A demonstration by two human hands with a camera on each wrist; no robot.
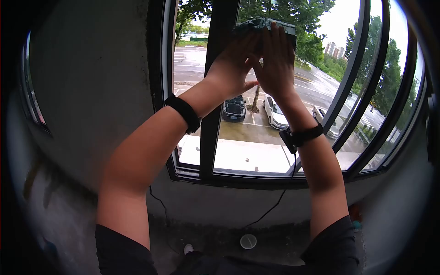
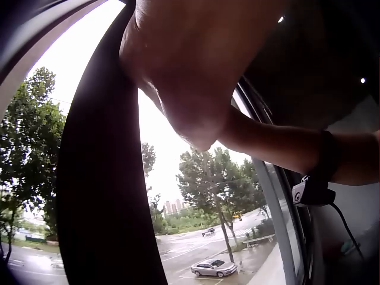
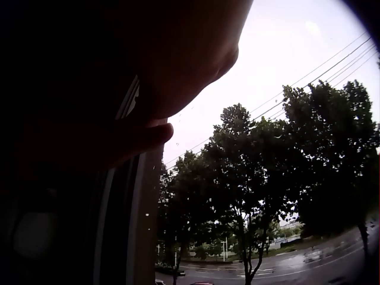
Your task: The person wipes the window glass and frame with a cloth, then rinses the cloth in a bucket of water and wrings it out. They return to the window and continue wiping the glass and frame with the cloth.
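Note:
High against the window, a crumpled dark grey-green cloth lies under the fingertips of both hands. My left hand reaches up beside the dark window frame post, its thumb held out to the side. The right hand is raised with straight fingers laid flat over the cloth. The two hands are close together, thumbs toward each other. In the left wrist view, the left hand fills the top, hiding the cloth. The right hand shows as a dark shape in the right wrist view.
Dark window bars run down at the right, above the sill. A grey wall stands at the left. Below, a round white-rimmed container sits on the floor, and a thin cable hangs from the right wrist camera.

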